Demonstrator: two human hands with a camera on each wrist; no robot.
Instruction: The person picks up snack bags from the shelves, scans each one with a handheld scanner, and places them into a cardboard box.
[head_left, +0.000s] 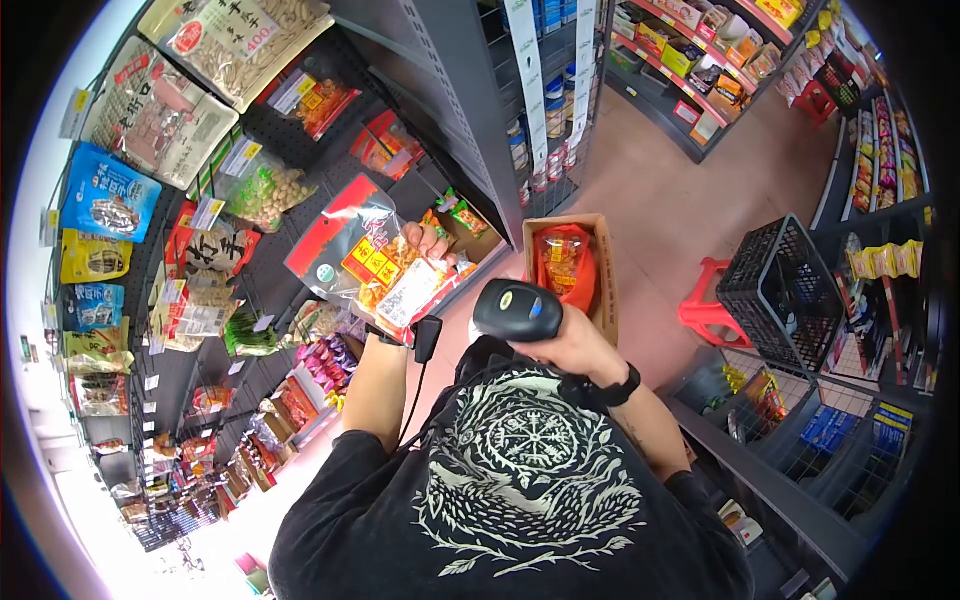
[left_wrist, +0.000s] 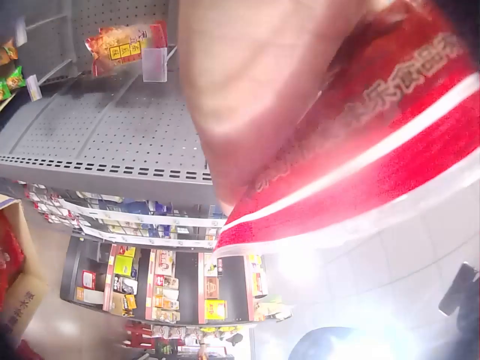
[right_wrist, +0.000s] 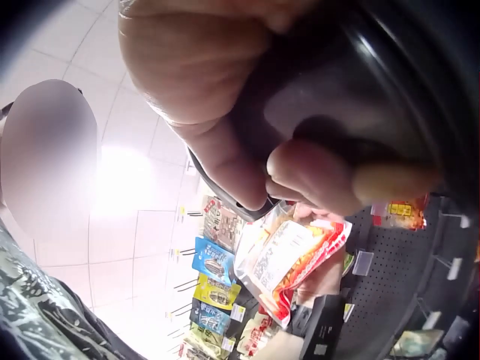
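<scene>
Red-topped clear pkt (head_left: 372, 262) gripped in L hand (head_left: 427, 241), long axis diag., label end nearest blk scanner (head_left: 518, 310); R hand (head_left: 578, 348) grips scanner, apart, to pkt's R.

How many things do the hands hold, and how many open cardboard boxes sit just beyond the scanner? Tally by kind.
Snack bag in left hand: 1
Scanner in right hand: 1
Cardboard box: 1
Total: 3
</scene>
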